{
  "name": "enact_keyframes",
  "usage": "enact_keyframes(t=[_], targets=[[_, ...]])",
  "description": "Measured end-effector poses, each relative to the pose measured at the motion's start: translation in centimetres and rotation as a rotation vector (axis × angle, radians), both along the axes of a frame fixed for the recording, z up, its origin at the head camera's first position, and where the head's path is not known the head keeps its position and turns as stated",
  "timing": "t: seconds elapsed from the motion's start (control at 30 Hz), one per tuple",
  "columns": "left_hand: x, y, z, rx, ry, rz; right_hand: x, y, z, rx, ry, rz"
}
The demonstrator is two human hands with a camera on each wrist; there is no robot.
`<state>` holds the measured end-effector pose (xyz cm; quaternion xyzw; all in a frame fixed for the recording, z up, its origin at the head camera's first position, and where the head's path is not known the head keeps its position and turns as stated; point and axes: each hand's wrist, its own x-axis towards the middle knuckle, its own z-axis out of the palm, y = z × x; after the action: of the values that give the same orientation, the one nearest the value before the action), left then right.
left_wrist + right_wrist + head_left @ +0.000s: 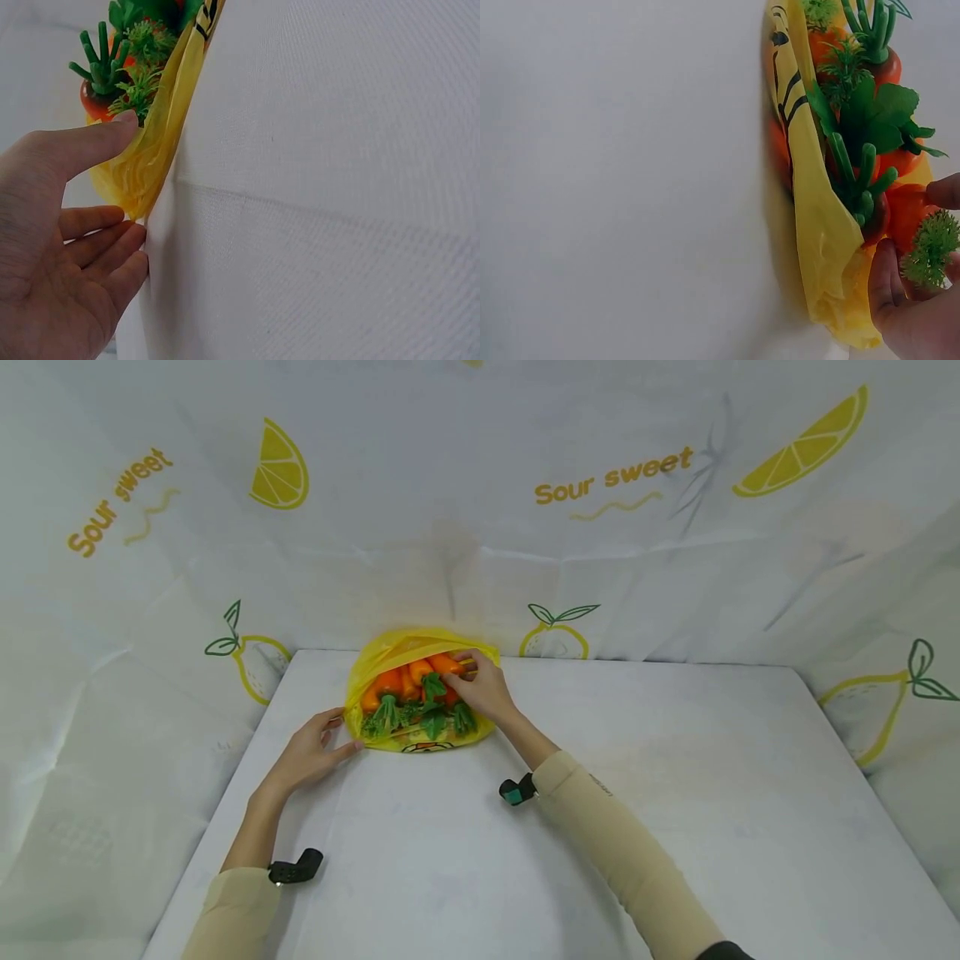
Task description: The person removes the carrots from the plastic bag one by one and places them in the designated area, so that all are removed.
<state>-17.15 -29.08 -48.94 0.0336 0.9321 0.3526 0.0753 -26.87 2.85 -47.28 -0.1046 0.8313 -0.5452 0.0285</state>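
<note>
A yellow plastic bag lies on its side, its mouth facing me, filled with several orange toy carrots whose green tops point outward. My right hand reaches into the bag's right side and pinches a carrot between thumb and fingers. The fluffy green top of that carrot shows beside the fingers in the right wrist view. At the bag's left edge, my left hand touches the plastic with thumb and fingertips spread apart. The carrots' lower ends are hidden inside the bag.
The bag rests on a white table, near its back left. Behind it rises a pale cloth printed with lemons and words. A wrist camera is strapped to the left wrist and another to the right.
</note>
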Motion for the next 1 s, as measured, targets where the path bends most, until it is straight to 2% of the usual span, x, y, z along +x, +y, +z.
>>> enact_keyframes(t=[0.43,0.63,1.0], targets=[[0.0,0.1,-0.1,-0.018,0.001,0.008,0.8,2.6,0.3,0.034,0.003,-0.005],[0.1,0.1,-0.1,-0.014,0.005,0.009,1.2,4.0,0.7,0.052,0.019,0.025],[-0.1,0.0,-0.1,-0.006,0.019,0.006,2.9,7.9,2.5,0.077,0.034,0.028]])
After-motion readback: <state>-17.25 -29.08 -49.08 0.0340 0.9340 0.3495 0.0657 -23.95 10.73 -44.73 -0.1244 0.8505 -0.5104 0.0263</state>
